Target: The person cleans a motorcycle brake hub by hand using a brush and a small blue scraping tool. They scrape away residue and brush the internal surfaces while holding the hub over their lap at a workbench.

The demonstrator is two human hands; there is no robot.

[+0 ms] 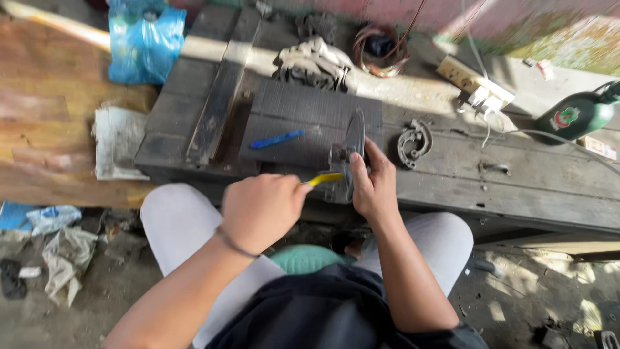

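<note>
My left hand (261,208) is closed around a yellow-handled tool (324,179) whose tip points right at a grey curved metal part (351,147). That part stands on edge on a dark ribbed mat (294,116) on the low wooden bench (516,174). My right hand (372,184) grips the lower end of the metal part and steadies it. A blue pen-like tool (276,139) lies on the mat to the left.
A second curved metal part (414,142) lies right of my hand. Behind it are a coil of wire (381,50), pale cloth gloves (314,61), a power strip (475,83), a green bottle (578,116) and a blue plastic bag (145,40). Rags litter the ground at left.
</note>
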